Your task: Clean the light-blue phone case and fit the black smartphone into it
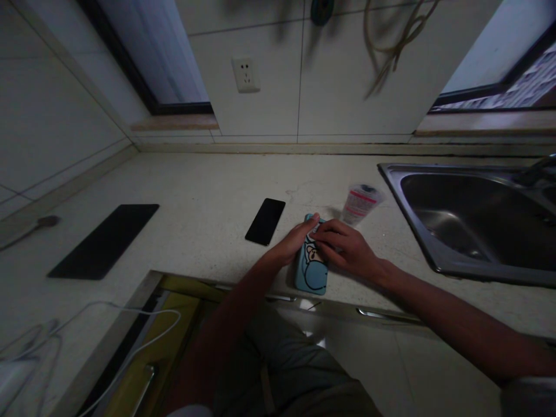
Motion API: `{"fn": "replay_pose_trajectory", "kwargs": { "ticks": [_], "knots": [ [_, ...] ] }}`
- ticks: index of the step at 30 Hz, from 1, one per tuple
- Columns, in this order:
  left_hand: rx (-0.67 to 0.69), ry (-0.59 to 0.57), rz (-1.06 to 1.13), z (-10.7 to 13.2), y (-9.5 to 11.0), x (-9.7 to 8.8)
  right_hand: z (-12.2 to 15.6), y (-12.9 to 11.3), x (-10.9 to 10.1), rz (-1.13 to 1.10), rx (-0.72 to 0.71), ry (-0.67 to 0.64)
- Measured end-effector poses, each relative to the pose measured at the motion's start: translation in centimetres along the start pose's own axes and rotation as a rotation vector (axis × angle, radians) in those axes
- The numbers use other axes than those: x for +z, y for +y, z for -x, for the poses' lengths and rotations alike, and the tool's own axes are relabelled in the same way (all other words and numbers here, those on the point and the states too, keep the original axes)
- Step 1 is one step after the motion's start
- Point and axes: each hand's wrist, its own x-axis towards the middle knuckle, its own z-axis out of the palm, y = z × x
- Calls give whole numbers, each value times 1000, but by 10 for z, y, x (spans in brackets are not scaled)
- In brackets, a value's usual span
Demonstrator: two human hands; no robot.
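A light blue phone case (311, 272) with a cartoon figure lies near the front edge of the pale counter (204, 197). My left hand (292, 243) rests along its left side, fingertips at the case's top corner. My right hand (345, 248) lies over the case's upper right part with fingers curled and pressing down on it. A black phone (265, 221) lies flat just left of the hands, apart from them. A small clear cup with a red label (359, 204) lies tipped just beyond my right hand.
A steel sink (473, 223) fills the counter's right side. A black flat pad (105, 239) lies at the left, with white cables (130, 315) at the lower left. A wall socket (245, 74) sits on the tiled wall behind. Drawer fronts show below the counter edge.
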Motion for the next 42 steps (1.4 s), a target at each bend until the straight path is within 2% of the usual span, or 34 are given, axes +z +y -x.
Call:
{"fn": "replay_pose_trajectory", "kwargs": {
  "ticks": [42],
  "knots": [
    [21,-11,-26,0,0,-2,-3,-4,-5,-21,14,-48]
  ]
}}
